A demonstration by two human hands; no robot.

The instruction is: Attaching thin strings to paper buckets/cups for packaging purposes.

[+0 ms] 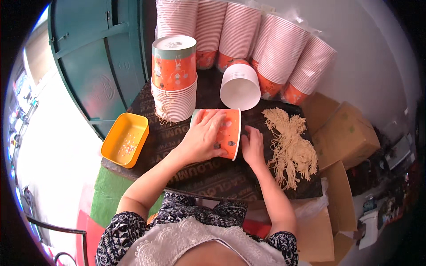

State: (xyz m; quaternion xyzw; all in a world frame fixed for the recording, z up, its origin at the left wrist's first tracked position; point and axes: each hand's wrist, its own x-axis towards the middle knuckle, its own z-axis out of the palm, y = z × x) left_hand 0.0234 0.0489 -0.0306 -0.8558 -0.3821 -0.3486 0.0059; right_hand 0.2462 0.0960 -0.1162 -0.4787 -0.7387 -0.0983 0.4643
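Note:
An orange paper cup [231, 126] with a white rim and printed figures lies on its side, its mouth facing right. My left hand [202, 137] is closed over it, fingers across the top and thumb on the near side. Just right of the rim is my right hand [253, 148], fingers curled; anything in them is too small or hidden to make out. A bundle of beige strings [290, 150] lies to its right. Behind my left hand stands an upside-down stack of cups [174, 73], with beige strings [165, 108] hanging down its side.
A yellow tray [112, 135] with small pale bits sits at the dark tabletop's left edge. More nested cups [239, 91] lie behind the held cup. Tall bagged cup stacks [284, 48] line the back. Cardboard boxes [348, 133] stand at right, a green metal door [95, 57] at left.

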